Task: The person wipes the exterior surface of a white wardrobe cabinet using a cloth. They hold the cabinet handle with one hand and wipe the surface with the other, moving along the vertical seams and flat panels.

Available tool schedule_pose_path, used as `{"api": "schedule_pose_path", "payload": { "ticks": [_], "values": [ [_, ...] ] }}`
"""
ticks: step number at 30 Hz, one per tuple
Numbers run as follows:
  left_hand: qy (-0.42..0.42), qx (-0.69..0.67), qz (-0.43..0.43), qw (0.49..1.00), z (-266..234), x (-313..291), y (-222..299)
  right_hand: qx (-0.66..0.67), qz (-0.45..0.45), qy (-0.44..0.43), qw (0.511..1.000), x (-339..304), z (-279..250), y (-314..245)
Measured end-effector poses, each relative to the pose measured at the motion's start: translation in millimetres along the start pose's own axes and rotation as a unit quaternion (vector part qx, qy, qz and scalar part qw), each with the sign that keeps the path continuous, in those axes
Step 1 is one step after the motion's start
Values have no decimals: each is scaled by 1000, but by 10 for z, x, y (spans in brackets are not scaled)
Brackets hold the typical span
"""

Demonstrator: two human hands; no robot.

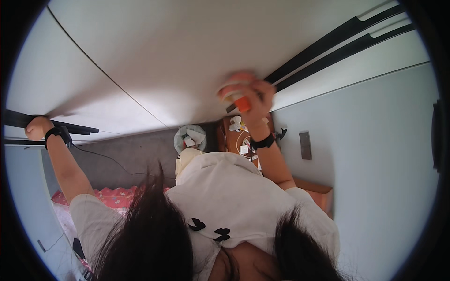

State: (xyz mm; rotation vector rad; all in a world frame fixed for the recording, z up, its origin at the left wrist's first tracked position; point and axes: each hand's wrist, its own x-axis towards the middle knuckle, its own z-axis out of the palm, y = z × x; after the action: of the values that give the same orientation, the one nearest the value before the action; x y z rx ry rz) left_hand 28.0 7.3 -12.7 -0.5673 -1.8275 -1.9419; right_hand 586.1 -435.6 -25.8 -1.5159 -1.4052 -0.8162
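Observation:
My left hand [39,128] is closed round a long black handle [77,129] on the white cabinet door at the far left. My right hand [261,100], raised and smeared by motion, grips a rounded pink, white and orange thing [242,102]. Blur hides its exact kind. It is up against or very near the white door panel [173,51]; whether it touches, I cannot tell. Both wrists wear black bands.
More black handle bars [337,42] run along the door at upper right. Below stand a lined waste bin [190,136] and a brown wooden cabinet [228,140] with cups and small items. A pale blue wall [370,154] with a dark switch plate [305,145] bounds the right.

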Motion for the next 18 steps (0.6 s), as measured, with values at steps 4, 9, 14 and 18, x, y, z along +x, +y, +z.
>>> {"api": "schedule_pose_path", "payload": {
  "ticks": [4,9,14,18],
  "values": [
    [29,9,11,999,-34,6,12,-12,-14,188,982,723,-121,2],
    [18,-7,-1,1000,40,-2,1,-1,-4,125,992,396,160,185],
    [28,-8,28,999,-8,52,-12,-51,-27,39,998,-222,332,141],
    [20,-46,-68,996,-99,-68,218,-64,-24,-33,997,-639,370,172]
  ]
}}
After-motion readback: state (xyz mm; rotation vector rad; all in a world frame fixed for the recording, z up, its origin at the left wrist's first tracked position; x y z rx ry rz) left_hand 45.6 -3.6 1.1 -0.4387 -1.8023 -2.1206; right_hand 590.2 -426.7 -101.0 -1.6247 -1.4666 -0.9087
